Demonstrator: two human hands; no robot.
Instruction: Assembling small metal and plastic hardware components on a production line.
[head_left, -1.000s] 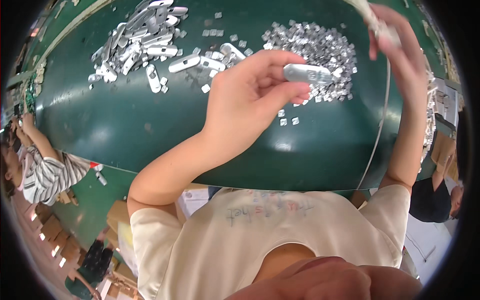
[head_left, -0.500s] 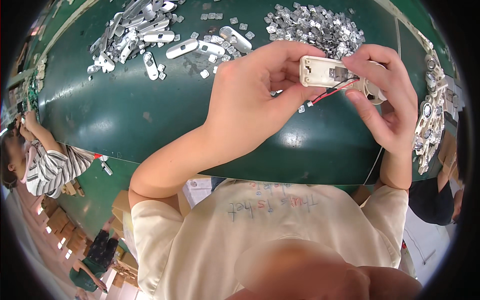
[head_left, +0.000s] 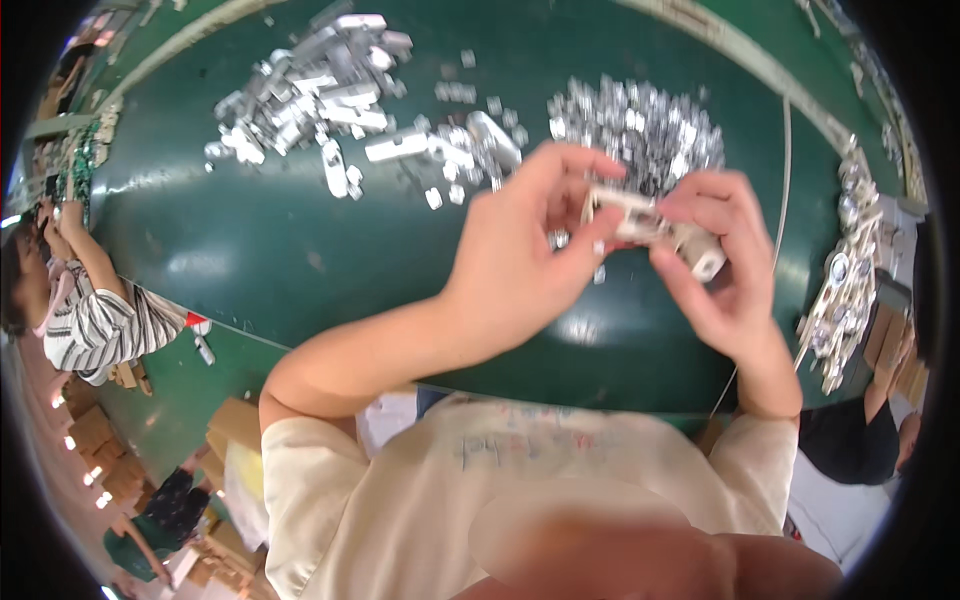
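Between my two hands is a cream plastic housing (head_left: 634, 218), long at one end and with a round part at the other. My left hand (head_left: 545, 225) pinches its long end between thumb and fingers. Around the round end, the fingers and thumb of my right hand (head_left: 722, 250) are closed. The housing is tilted above the green table, and motion blurs it. A bit of red wire shows beside my left thumb; the rest of the wiring is hidden. Just beyond my hands lies a heap of small square silvery pieces (head_left: 640, 125).
A pile of silvery elongated covers (head_left: 310, 95) lies at the far left of the green table (head_left: 300, 240), with loose pieces beside it. Cream assemblies (head_left: 840, 270) are heaped along the right. A person in a striped top (head_left: 105, 325) sits at left; another person's arm shows at right.
The housing has turned in my hands, so its round end now points toward me. The wires have mostly gone out of sight. The whole view has shifted and is blurred.
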